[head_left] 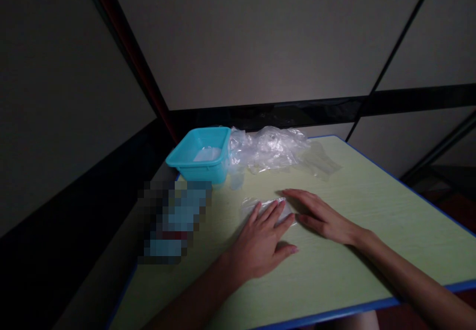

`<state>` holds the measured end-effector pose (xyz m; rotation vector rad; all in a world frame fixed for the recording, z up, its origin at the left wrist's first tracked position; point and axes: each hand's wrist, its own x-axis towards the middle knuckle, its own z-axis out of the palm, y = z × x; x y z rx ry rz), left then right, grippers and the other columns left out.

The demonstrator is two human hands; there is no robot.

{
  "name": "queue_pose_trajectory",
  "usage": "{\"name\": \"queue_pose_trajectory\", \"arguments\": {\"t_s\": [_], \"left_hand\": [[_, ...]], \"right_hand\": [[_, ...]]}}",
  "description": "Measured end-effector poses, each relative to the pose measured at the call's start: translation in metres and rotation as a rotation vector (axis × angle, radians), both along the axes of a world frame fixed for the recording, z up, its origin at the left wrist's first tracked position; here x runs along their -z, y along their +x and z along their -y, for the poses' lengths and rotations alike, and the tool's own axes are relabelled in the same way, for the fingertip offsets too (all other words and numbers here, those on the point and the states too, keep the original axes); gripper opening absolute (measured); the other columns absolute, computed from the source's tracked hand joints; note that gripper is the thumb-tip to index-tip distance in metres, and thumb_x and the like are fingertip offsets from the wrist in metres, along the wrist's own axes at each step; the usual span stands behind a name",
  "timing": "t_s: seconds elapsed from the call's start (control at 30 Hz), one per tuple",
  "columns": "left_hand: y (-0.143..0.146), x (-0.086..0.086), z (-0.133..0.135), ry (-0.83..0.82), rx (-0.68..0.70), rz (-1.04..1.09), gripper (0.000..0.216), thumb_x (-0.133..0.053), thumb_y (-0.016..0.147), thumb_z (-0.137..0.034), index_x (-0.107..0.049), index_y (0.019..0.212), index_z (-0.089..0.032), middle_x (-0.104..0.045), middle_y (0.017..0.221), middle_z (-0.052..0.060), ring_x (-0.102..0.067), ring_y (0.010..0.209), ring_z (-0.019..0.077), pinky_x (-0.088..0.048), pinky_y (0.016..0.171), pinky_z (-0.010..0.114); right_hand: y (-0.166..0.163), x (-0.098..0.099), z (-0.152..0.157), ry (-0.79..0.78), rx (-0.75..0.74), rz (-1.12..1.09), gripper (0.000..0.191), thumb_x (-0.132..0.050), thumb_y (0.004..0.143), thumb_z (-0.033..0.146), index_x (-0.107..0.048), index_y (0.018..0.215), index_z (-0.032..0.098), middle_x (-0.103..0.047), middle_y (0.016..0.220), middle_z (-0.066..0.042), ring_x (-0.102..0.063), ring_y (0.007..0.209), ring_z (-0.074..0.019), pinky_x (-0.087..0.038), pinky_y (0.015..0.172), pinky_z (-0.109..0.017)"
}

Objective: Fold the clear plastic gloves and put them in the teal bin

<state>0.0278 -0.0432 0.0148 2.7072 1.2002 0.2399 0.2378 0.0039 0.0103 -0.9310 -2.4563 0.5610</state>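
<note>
My left hand (262,243) lies with its fingers spread over a small clear plastic bag (248,206) on the table. The hand hides much of that bag, and a whitish patch shows between the fingers. Just right of it, my right hand (320,213) rests on its side with the fingers stretched out and nothing visible in them. Its fingertips come close to the bag's right edge; I cannot tell if they touch it.
A turquoise plastic basket (199,171) with something whitish inside stands at the back left. Crumpled clear plastic bags (273,146) lie beside it. A pixelated bluish object (182,221) is at the left edge of the pale green table (372,191), which has a blue rim. Walls close off the back.
</note>
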Motion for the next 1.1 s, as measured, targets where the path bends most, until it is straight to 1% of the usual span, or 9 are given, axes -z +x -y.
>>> {"name": "queue_pose_trajectory", "arguments": {"t_s": [0.13, 0.27, 0.43, 0.53, 0.63, 0.73, 0.9, 1.0, 1.1], "left_hand": [[0.000, 0.001, 0.000, 0.007, -0.005, 0.004, 0.056, -0.027, 0.088, -0.057, -0.032, 0.134, -0.025, -0.021, 0.146, 0.007, -0.013, 0.134, 0.0237, -0.012, 0.107, 0.049], [0.000, 0.002, -0.001, 0.012, 0.000, 0.000, 0.056, -0.029, 0.088, -0.058, -0.033, 0.133, -0.025, -0.023, 0.146, 0.007, -0.014, 0.134, 0.0237, -0.012, 0.107, 0.048], [0.000, 0.002, -0.001, 0.014, 0.000, -0.004, 0.058, -0.029, 0.087, -0.058, -0.031, 0.135, -0.025, -0.024, 0.145, 0.006, -0.013, 0.135, 0.0231, -0.012, 0.108, 0.047], [0.000, 0.002, -0.001, 0.011, 0.006, -0.005, 0.060, -0.028, 0.086, -0.060, -0.030, 0.135, -0.025, -0.023, 0.146, 0.006, -0.013, 0.135, 0.0237, -0.012, 0.108, 0.047], [-0.001, 0.004, -0.001, 0.009, 0.018, -0.009, 0.064, -0.026, 0.086, -0.062, -0.028, 0.136, -0.023, -0.020, 0.146, 0.008, -0.009, 0.135, 0.0241, -0.010, 0.108, 0.047], [0.000, 0.005, 0.000, 0.015, 0.022, -0.016, 0.070, -0.024, 0.086, -0.063, -0.019, 0.139, -0.017, -0.016, 0.147, 0.009, -0.006, 0.135, 0.0234, -0.008, 0.109, 0.046], [0.002, 0.004, 0.001, -0.002, -0.010, -0.072, 0.083, -0.031, 0.084, -0.063, -0.008, 0.139, -0.005, -0.010, 0.147, 0.015, -0.001, 0.135, 0.0229, -0.006, 0.109, 0.043], [0.002, 0.003, 0.000, -0.014, -0.006, -0.095, 0.082, -0.032, 0.084, -0.062, -0.008, 0.140, -0.008, -0.008, 0.147, 0.014, -0.001, 0.135, 0.0233, -0.006, 0.109, 0.044], [0.001, 0.003, 0.000, -0.002, 0.009, -0.066, 0.075, -0.031, 0.085, -0.062, -0.010, 0.141, -0.016, -0.009, 0.148, 0.011, -0.001, 0.135, 0.0234, -0.007, 0.109, 0.045]], "right_hand": [[-0.002, 0.001, 0.000, 0.030, -0.010, -0.005, 0.054, -0.048, 0.083, 0.026, -0.030, 0.134, 0.023, -0.043, 0.134, -0.008, -0.037, 0.123, -0.0243, -0.034, 0.099, -0.046], [-0.005, 0.000, 0.001, 0.073, -0.035, -0.008, 0.052, -0.045, 0.083, 0.022, -0.030, 0.133, 0.020, -0.044, 0.132, -0.010, -0.038, 0.122, -0.0230, -0.033, 0.099, -0.046], [-0.008, -0.002, 0.004, 0.096, -0.032, 0.091, 0.047, -0.042, 0.083, 0.018, -0.033, 0.129, 0.015, -0.049, 0.127, -0.013, -0.044, 0.118, -0.0216, -0.028, 0.102, -0.047], [-0.009, -0.001, 0.006, 0.086, -0.002, 0.145, 0.048, -0.040, 0.084, 0.018, -0.030, 0.131, 0.014, -0.048, 0.129, -0.013, -0.044, 0.118, -0.0200, -0.026, 0.104, -0.046], [-0.009, 0.000, 0.009, 0.090, 0.002, 0.214, 0.052, -0.038, 0.085, 0.018, -0.023, 0.135, 0.014, -0.043, 0.134, -0.013, -0.039, 0.122, -0.0181, -0.021, 0.106, -0.046], [-0.009, 0.000, 0.012, 0.109, -0.006, 0.289, 0.056, -0.037, 0.085, 0.019, -0.018, 0.138, 0.011, -0.038, 0.137, -0.015, -0.032, 0.127, -0.0181, -0.017, 0.108, -0.046], [-0.008, 0.001, 0.015, 0.147, -0.033, 0.366, 0.057, -0.036, 0.086, 0.021, -0.018, 0.139, 0.007, -0.030, 0.141, -0.016, -0.021, 0.132, -0.0209, -0.015, 0.108, -0.048], [-0.007, 0.002, 0.014, 0.146, -0.046, 0.356, 0.055, -0.035, 0.087, 0.022, -0.022, 0.138, 0.010, -0.030, 0.142, -0.014, -0.021, 0.132, -0.0211, -0.015, 0.108, -0.048], [-0.004, 0.003, 0.012, 0.114, -0.044, 0.299, 0.055, -0.036, 0.087, 0.022, -0.020, 0.138, 0.012, -0.033, 0.141, -0.013, -0.026, 0.130, -0.0208, -0.016, 0.108, -0.048]]}}
